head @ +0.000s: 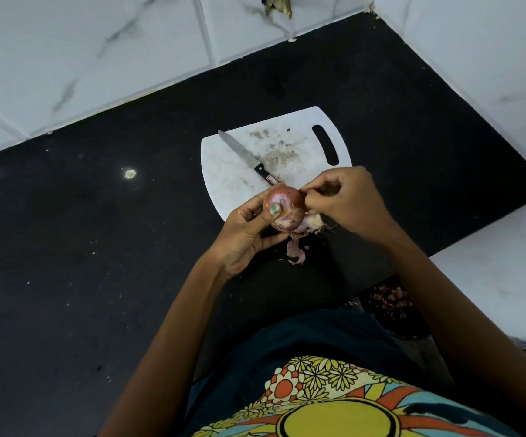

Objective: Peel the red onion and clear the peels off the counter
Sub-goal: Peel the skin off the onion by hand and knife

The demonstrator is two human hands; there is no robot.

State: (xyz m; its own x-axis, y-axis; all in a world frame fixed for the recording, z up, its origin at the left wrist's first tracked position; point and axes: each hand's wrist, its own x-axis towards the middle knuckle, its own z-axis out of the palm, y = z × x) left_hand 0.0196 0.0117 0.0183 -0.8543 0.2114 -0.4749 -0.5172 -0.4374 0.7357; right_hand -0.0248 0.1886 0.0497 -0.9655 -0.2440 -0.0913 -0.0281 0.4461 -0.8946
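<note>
The left hand cups the round red onion above the black stone desk, near the white plastic cutting board. The right hand pinches its papery purple peel, which dangles below the onion.

Surfaces in front of you: stone, plastic, steel, papery skin.

Your counter is dark polished stone, speckled and faintly glossy. On it lies a matt white plastic cutting board, scuffed and stained. The knife on the board has a smooth, dull-shining metal blade and a glossy black plastic handle. The red onion looks smooth with a slight sheen, while the peels beneath it are thin, dry and papery. The far wall tiles are glossy marble-patterned white.
</note>
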